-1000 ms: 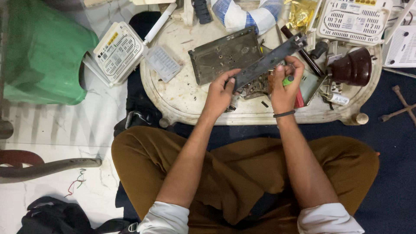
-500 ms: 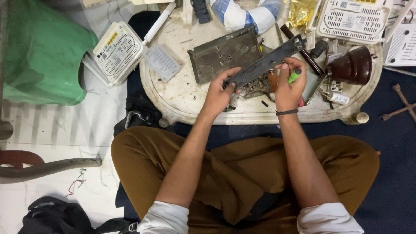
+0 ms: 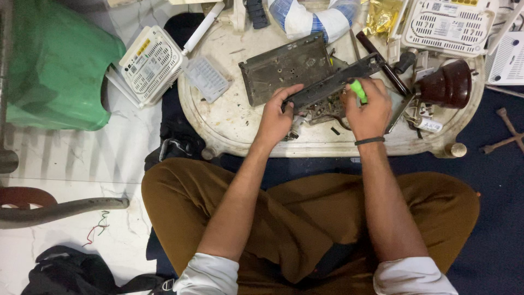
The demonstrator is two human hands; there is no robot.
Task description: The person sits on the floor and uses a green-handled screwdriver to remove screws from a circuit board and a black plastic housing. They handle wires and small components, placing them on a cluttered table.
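Right now my left hand (image 3: pixel 277 119) has its fingers closed around the lower end of a long dark metal strip (image 3: pixel 334 83) that lies tilted over a tangle of small rusty parts on the round, scuffed white surface (image 3: pixel 234 117). My right hand (image 3: pixel 370 109) has its fingers wrapped tight around a bright green tool handle (image 3: pixel 358 90), pressed against the strip's upper half. Just beyond the strip lies a flat grey metal plate (image 3: pixel 284 68), and a dark brown rounded pot (image 3: pixel 448 83) sits to my right.
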